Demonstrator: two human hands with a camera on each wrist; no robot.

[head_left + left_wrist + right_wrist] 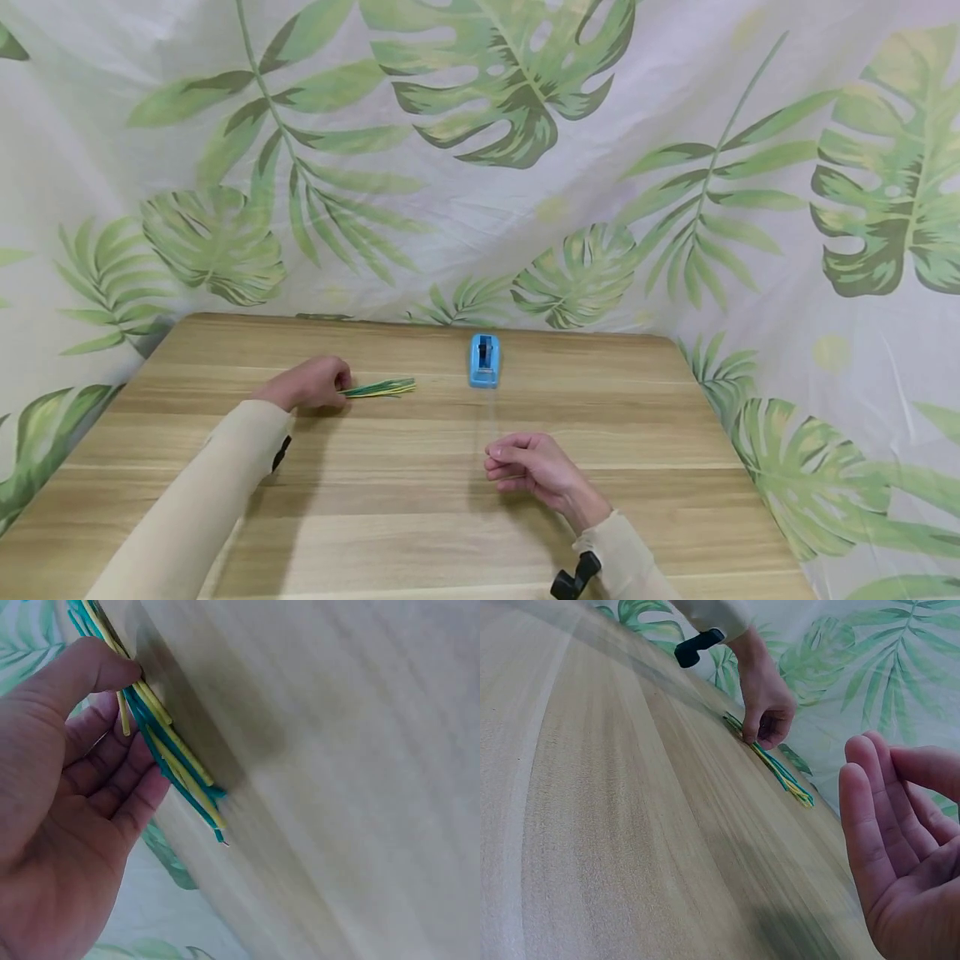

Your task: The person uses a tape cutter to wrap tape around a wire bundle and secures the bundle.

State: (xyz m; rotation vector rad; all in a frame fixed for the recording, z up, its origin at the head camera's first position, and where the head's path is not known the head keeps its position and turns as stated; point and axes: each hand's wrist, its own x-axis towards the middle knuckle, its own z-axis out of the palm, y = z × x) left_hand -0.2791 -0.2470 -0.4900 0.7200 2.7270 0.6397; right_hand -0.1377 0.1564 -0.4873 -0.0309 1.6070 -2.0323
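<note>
My left hand (318,385) pinches a bundle of thin green and yellow wires (384,388) between thumb and fingers, low over the wooden table. The left wrist view shows the loose wire ends (180,766) fanning out past the fingers. Near the table's far edge stands a blue tape dispenser (483,379). From its front a faint clear strip of tape (492,414) stretches toward me. My right hand (534,467) pinches the end of that strip between thumb and fingertips. In the right wrist view the tape itself cannot be made out.
The wooden table (390,525) reaches back to a leaf-patterned curtain (465,233), which hangs behind it and along both sides. Black straps with small mounts (576,577) sit on the wrists over light sleeves (195,492).
</note>
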